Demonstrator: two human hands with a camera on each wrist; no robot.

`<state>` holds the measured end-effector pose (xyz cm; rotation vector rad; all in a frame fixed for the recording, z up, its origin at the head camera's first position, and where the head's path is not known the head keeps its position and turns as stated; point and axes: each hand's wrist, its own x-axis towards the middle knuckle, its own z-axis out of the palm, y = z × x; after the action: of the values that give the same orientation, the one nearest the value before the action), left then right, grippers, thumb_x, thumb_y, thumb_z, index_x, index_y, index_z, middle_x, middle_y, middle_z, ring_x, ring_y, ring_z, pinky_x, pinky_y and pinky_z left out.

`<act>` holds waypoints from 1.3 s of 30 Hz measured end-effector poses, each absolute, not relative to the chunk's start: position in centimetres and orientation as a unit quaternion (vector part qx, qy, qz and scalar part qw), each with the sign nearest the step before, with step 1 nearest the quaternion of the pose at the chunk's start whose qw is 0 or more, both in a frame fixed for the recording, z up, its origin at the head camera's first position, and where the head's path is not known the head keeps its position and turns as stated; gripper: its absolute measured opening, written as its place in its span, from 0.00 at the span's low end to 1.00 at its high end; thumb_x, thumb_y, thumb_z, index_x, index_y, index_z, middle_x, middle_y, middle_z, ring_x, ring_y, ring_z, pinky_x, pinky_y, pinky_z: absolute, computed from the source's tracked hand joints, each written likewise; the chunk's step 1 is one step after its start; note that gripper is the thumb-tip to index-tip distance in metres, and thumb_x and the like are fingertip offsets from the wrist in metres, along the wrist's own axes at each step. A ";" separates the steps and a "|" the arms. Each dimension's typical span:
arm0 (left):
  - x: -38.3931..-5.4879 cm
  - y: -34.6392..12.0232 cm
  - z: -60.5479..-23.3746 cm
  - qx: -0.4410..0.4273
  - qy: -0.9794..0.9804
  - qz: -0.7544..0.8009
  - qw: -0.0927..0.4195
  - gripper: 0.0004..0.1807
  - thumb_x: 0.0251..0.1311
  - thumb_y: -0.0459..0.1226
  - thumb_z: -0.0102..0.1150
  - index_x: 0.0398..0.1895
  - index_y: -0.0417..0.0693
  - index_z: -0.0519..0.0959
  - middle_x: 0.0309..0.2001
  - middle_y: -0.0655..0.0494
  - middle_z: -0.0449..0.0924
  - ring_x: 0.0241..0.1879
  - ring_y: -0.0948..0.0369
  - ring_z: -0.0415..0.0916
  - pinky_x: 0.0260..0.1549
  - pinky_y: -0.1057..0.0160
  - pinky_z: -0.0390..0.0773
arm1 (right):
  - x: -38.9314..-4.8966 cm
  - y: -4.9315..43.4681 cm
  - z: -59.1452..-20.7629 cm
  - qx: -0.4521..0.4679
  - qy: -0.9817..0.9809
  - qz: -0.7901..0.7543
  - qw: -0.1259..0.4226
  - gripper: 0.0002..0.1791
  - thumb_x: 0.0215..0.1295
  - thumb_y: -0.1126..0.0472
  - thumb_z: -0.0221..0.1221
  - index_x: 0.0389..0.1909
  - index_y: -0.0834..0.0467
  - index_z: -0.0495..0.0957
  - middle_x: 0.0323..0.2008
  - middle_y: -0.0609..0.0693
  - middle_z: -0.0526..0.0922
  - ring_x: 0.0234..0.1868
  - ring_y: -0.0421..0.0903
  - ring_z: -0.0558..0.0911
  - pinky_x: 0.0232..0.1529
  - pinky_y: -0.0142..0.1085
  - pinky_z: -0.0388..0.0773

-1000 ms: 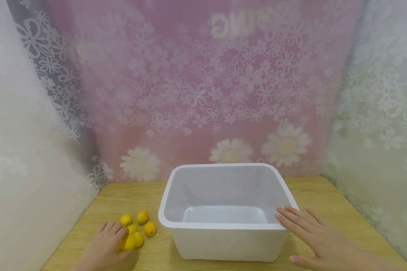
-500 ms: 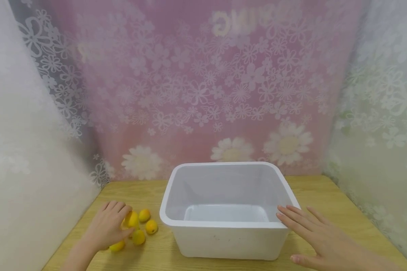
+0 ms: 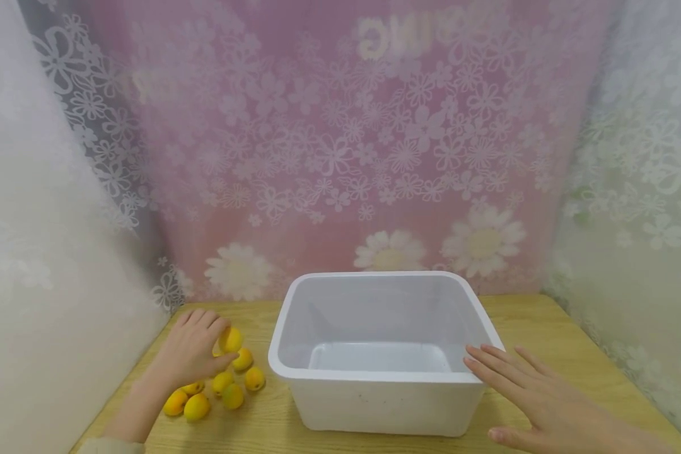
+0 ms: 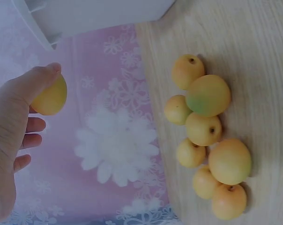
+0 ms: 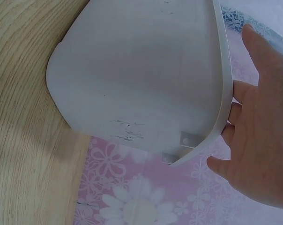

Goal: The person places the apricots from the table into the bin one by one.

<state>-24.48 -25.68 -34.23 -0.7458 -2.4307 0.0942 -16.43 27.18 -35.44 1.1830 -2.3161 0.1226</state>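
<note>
My left hand (image 3: 190, 350) pinches a small round yellow fruit (image 3: 231, 340) between thumb and fingers, raised off the table on the left. In the left wrist view that fruit (image 4: 52, 97) shows past the thumb, with the other fingers loosely bent. Below lie several more yellow-orange fruits (image 4: 230, 161), some with a dark spot at one end. A white plastic tub (image 3: 386, 403) stands in the middle. My right hand (image 3: 522, 391) rests with extended fingers on the tub's right rim; the right wrist view shows its fingertips (image 5: 240, 91) at the rim.
The light wood tabletop (image 3: 522, 328) carries the tub and the fruits. A pink flowered sheet (image 3: 329, 157) hangs behind, with pale patterned sheets (image 3: 641, 208) at both sides. The tub's inside floor (image 3: 380, 357) shows no fruit.
My left hand has moved away from me, raising a fruit over the pile. More fruits at the pile's near left have come into sight. The right hand stays at the rim.
</note>
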 end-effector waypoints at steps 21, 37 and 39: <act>-27.6 -22.6 -28.8 -0.275 -0.921 0.028 0.274 0.20 0.43 0.51 0.68 0.32 0.47 0.74 0.31 0.56 0.71 0.35 0.53 0.70 0.38 0.52 0.68 | -16.1 26.9 -35.0 0.419 -0.873 0.061 0.240 0.49 0.49 0.44 0.67 0.70 0.57 0.57 0.68 0.53 0.62 0.72 0.39 0.46 0.68 0.27 0.30; -29.5 -19.1 -26.1 -0.269 -0.941 -0.008 0.205 0.21 0.50 0.54 0.63 0.38 0.47 0.76 0.37 0.54 0.76 0.40 0.52 0.71 0.46 0.48 0.69 | -15.9 27.0 -35.1 0.418 -0.875 0.060 0.237 0.49 0.49 0.43 0.67 0.70 0.57 0.57 0.68 0.53 0.61 0.72 0.39 0.46 0.68 0.27 0.30; -29.7 -18.6 -25.9 -0.262 -0.946 -0.006 0.190 0.23 0.50 0.55 0.63 0.41 0.48 0.77 0.40 0.53 0.77 0.43 0.51 0.72 0.48 0.47 0.68 | -15.7 27.0 -35.1 0.408 -0.881 0.061 0.233 0.49 0.50 0.43 0.66 0.70 0.55 0.57 0.69 0.52 0.61 0.72 0.38 0.46 0.68 0.26 0.29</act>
<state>-29.71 -18.58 -25.88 -0.7369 -2.6586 -0.0178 -15.73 26.95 -35.07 1.1202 -2.4187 0.1677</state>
